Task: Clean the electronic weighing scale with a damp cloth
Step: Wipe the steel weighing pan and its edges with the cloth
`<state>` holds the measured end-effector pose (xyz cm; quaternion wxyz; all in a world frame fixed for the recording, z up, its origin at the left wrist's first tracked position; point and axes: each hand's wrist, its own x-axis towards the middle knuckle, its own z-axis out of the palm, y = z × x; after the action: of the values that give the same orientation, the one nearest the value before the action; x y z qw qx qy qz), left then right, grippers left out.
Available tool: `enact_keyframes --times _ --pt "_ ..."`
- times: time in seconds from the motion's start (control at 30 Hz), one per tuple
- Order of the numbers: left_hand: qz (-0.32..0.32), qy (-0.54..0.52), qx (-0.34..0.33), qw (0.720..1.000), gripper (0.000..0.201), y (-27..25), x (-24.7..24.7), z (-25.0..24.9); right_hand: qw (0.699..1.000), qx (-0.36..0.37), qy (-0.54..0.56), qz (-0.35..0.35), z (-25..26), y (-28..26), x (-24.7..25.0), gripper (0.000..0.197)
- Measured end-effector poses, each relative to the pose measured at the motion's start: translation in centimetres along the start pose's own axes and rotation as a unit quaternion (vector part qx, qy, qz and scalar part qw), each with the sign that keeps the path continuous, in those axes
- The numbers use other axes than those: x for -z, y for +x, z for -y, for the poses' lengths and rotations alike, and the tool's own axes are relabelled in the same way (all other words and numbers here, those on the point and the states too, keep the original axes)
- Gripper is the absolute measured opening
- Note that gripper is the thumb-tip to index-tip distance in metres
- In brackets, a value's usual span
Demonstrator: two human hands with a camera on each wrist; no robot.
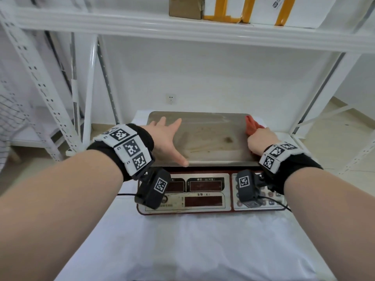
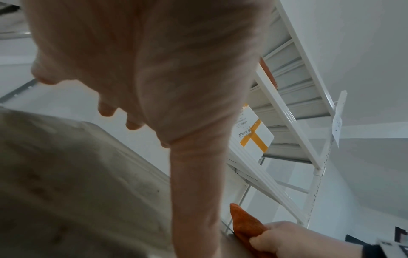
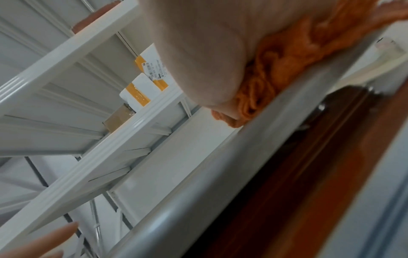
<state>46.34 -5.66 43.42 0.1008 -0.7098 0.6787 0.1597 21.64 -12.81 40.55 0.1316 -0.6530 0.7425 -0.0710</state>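
Note:
The electronic scale (image 1: 205,191) sits on a white-covered table, its stained steel pan (image 1: 207,138) above a red body with display panels. My left hand (image 1: 168,138) lies flat with spread fingers on the pan's left part (image 2: 66,183), thumb at the front edge. My right hand (image 1: 259,142) grips a bunched orange cloth (image 1: 251,126) against the pan's right edge. In the right wrist view the cloth (image 3: 287,66) is squeezed between the palm and the pan's rim (image 3: 198,200). The left wrist view shows the cloth (image 2: 247,225) held in the right hand (image 2: 298,240).
The white table cover (image 1: 182,250) reaches toward me. A white metal shelf (image 1: 182,27) overhangs the scale and carries a brown box (image 1: 186,7) and white parcels with yellow tape (image 1: 243,9). Rack uprights (image 1: 40,88) stand at the left. A wall socket (image 1: 170,98) sits behind.

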Motion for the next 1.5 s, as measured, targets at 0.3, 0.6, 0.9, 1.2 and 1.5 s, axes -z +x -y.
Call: enact_keyframes --times 0.3,0.6,0.9,1.2,1.5 --pt "0.005 -0.013 0.048 0.999 0.142 -0.6 0.2 0.4 0.998 0.055 -0.004 0.000 1.9 -0.4 -1.7 0.053" --pt "-0.009 -0.057 0.037 0.998 0.139 -1.0 -0.4 0.6 0.998 -0.005 0.012 -0.055 3.6 -1.5 -2.6 0.054" --pt "-0.017 -0.035 0.059 0.998 0.137 -1.2 -0.7 0.4 0.999 0.027 0.033 -0.022 3.2 -1.7 -2.1 0.048" --pt "-0.032 -0.022 0.060 0.997 0.135 -1.2 -0.7 0.2 0.995 0.093 -0.020 -0.019 4.0 -3.2 -2.7 0.052" --pt "-0.024 0.029 0.075 0.996 0.133 -1.5 -0.2 -0.7 0.995 0.100 0.013 0.020 1.7 -3.3 -0.5 0.053"
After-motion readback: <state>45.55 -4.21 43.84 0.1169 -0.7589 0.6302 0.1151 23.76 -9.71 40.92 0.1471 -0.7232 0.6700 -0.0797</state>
